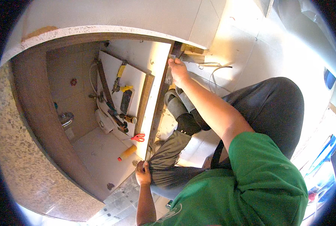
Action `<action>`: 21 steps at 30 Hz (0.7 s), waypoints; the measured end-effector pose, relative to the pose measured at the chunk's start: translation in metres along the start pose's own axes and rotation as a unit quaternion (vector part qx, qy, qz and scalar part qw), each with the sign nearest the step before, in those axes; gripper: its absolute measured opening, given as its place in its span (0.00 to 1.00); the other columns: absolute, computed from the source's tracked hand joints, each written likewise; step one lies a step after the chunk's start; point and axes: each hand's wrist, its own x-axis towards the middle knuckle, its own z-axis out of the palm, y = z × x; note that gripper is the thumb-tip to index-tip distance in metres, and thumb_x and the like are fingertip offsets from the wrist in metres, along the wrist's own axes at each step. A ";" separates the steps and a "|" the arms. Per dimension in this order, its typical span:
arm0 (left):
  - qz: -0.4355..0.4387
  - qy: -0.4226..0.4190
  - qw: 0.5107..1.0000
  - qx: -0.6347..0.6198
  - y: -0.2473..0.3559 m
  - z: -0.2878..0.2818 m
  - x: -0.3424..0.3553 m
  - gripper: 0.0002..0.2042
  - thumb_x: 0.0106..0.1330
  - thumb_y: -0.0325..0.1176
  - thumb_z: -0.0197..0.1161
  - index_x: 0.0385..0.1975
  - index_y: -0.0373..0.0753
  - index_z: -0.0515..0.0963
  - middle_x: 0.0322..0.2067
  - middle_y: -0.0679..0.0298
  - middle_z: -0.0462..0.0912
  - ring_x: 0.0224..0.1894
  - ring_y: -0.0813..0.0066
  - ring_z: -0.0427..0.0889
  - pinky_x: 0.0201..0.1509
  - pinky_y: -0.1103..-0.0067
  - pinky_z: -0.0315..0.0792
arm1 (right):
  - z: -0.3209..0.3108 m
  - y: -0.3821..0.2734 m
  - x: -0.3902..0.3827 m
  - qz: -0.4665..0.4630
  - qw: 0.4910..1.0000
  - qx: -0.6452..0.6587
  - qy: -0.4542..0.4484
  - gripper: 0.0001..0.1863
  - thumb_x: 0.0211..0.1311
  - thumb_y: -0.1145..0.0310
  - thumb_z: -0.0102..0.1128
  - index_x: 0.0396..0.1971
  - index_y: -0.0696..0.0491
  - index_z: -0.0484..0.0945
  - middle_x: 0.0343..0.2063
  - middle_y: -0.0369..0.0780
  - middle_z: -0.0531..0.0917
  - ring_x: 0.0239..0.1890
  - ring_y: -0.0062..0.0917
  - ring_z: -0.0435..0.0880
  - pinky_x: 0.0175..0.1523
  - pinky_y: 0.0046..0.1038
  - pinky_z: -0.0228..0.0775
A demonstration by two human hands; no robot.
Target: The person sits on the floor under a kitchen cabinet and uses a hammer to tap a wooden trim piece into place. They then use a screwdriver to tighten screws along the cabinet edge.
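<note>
Up at the cabinet's [34, 98] far corner went your right hand [178, 71], fingers curled in — what they pinched, if anything, I couldn't tell! Your left hand [142, 173] sat at the near corner, fingers bent, their grip unclear too. Inside — red scissors [138, 137] lay near an orange tube [127, 152], yellow pliers [119, 77] on a white board [139, 87].

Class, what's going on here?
Someone in a green shirt is beside an open cabinet. The right hand is by the far end of its front edge, the left hand by the near end; what either grips is unclear. Red-handled scissors and an orange cylinder lie inside, near a board with tools.
</note>
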 end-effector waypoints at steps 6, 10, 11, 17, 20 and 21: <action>0.015 0.001 1.000 -0.017 0.002 -0.002 -0.002 0.22 0.75 0.47 0.57 0.52 0.32 0.80 0.55 0.49 0.82 0.59 0.50 0.78 0.65 0.67 0.70 | -0.007 0.005 0.029 0.007 0.998 0.048 -0.032 0.12 0.78 0.62 0.53 0.47 0.55 0.80 0.43 0.39 0.85 0.45 0.24 0.80 0.54 0.30 0.71; -0.015 -0.009 1.000 0.001 0.006 -0.003 -0.001 0.19 0.75 0.41 0.59 0.53 0.30 0.80 0.54 0.47 0.83 0.61 0.52 0.78 0.69 0.68 0.66 | -0.008 -0.005 0.018 0.036 0.997 0.060 -0.027 0.11 0.77 0.62 0.55 0.46 0.53 0.80 0.41 0.35 0.84 0.43 0.22 0.78 0.52 0.29 0.69; 0.004 0.006 1.000 0.002 0.005 -0.003 -0.001 0.19 0.75 0.41 0.59 0.53 0.30 0.80 0.54 0.47 0.83 0.61 0.52 0.78 0.69 0.68 0.66 | -0.008 -0.006 0.011 0.040 0.997 0.062 -0.034 0.11 0.77 0.61 0.55 0.46 0.53 0.80 0.41 0.35 0.84 0.44 0.21 0.77 0.53 0.29 0.68; 0.014 0.005 1.000 0.013 -0.004 0.000 -0.001 0.24 0.75 0.51 0.56 0.52 0.33 0.81 0.55 0.49 0.82 0.60 0.51 0.77 0.65 0.64 0.70 | -0.007 -0.016 -0.004 0.092 0.988 0.123 -0.020 0.09 0.75 0.62 0.58 0.43 0.51 0.81 0.39 0.31 0.83 0.45 0.19 0.74 0.57 0.28 0.62; 0.024 0.011 1.000 0.013 -0.008 0.002 0.000 0.23 0.74 0.50 0.57 0.52 0.33 0.81 0.54 0.49 0.82 0.60 0.51 0.77 0.67 0.64 0.68 | -0.010 -0.018 -0.006 0.104 0.990 0.087 -0.047 0.10 0.75 0.62 0.57 0.45 0.51 0.81 0.39 0.32 0.84 0.42 0.19 0.76 0.52 0.27 0.66; 0.004 0.003 1.000 0.005 -0.009 0.003 0.000 0.23 0.74 0.49 0.57 0.51 0.33 0.81 0.54 0.49 0.82 0.60 0.51 0.77 0.67 0.64 0.68 | -0.011 -0.017 -0.008 0.104 0.992 0.047 -0.046 0.10 0.75 0.63 0.57 0.47 0.52 0.81 0.39 0.33 0.85 0.41 0.19 0.77 0.51 0.27 0.67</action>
